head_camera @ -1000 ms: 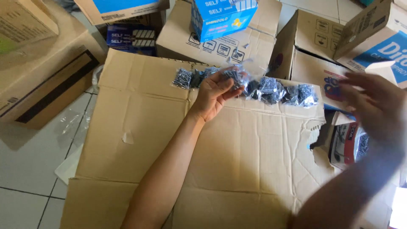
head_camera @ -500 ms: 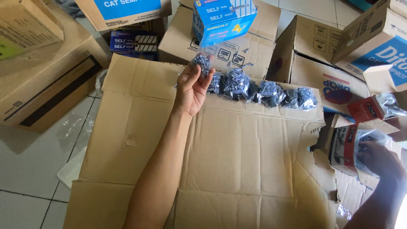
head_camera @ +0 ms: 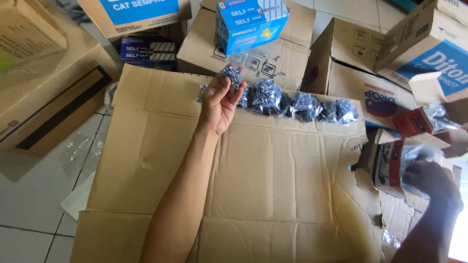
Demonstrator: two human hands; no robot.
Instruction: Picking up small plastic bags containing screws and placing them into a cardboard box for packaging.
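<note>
L hand (head_camera: 220,104) lifted off bag row (head_camera: 297,103), pinching one screw bag (head_camera: 232,74) @ cardboard sheet (head_camera: 273,165) far edge | R hand (head_camera: 429,179) dropped to red box (head_camera: 390,163), fingers curled on it

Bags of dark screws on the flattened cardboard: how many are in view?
About 5: one small bag held in the left hand, four in a row along the cardboard sheet's far edge. They overlap, so some may be hidden.

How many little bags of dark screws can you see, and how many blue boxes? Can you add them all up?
Bags of dark screws lying in a row on the flattened cardboard: 4
Bag of dark screws held in the left hand: 1
Small blue boxes: 2
Total: 7
</note>
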